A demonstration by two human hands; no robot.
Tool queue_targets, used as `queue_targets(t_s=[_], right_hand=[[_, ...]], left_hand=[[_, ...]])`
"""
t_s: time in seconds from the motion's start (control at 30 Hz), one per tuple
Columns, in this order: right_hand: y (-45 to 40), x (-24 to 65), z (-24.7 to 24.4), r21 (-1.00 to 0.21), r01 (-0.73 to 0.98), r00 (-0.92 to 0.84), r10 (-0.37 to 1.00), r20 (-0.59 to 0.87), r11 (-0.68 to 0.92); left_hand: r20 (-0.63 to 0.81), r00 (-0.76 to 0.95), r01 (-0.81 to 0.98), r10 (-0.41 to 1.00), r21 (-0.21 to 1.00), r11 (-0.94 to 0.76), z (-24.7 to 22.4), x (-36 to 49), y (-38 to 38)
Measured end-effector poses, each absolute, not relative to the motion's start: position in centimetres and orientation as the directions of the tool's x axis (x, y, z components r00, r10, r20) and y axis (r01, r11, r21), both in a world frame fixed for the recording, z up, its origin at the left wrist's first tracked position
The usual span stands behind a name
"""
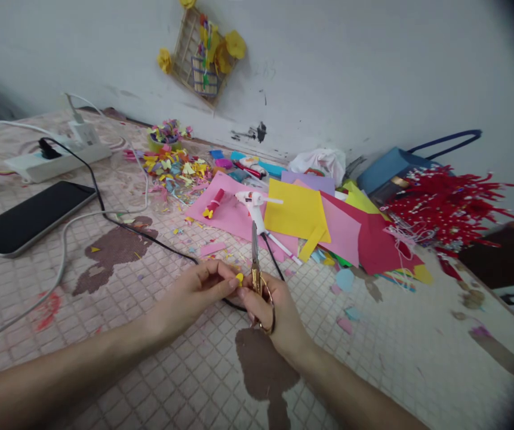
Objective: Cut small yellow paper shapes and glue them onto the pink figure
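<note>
Between the fingertips of my left hand (207, 283) is a small yellow paper piece (239, 278). My right hand (274, 310) is closed around gold-handled scissors (255, 263), whose blades point up and away from me. The right fingertips meet the edge of the yellow piece, so both hands are nearly touching. Just beyond the blades, a white hot glue gun (253, 206) lies on pink paper (230, 221). Left of it on the same sheet is a small red roll (214, 203) with a yellow bow-like piece on it.
A yellow sheet (295, 209) and red paper (379, 242) lie to the right, with red beaded strands (440, 206) beyond. Paper scraps (176, 167) are heaped at the back. At left are a dark-screened tablet (33, 215), a power strip (59, 158) and a black cord (98, 191).
</note>
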State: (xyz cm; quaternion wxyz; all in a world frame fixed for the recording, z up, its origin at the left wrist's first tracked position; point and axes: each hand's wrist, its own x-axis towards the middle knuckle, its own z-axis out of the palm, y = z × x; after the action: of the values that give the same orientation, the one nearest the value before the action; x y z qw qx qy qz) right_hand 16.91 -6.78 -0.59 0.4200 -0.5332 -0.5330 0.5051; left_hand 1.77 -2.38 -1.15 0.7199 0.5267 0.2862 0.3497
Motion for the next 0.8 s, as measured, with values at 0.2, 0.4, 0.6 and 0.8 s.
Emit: queue_targets(t_s=[0.2, 0.4, 0.6, 0.8], right_hand=[[-6.7, 17.0, -0.2, -0.984, 0.148, -0.043, 0.994, -0.105, -0.097], [-6.8, 17.5, -0.5, -0.99, 0.113, -0.022, 0.996, -0.084, -0.081], [-6.7, 17.5, -0.8, -0.994, 0.086, -0.016, 0.997, -0.075, -0.073], [-6.6, 17.6, -0.4, -0.98, 0.175, -0.027, 0.994, -0.106, -0.1]], left_hand=[[-0.105, 0.588, -0.119, 0.802, 0.969, 0.214, -1.4, 1.5, -2.2], [-0.123, 0.613, -0.076, 0.781, 0.974, 0.213, -2.0, 1.4, -1.8], [-0.099, 0.589, -0.075, 0.802, 0.981, 0.177, -1.6, 1.5, -2.0], [-0.091, 0.606, -0.011, 0.791, 0.992, 0.122, -0.8, 1.5, -2.1]])
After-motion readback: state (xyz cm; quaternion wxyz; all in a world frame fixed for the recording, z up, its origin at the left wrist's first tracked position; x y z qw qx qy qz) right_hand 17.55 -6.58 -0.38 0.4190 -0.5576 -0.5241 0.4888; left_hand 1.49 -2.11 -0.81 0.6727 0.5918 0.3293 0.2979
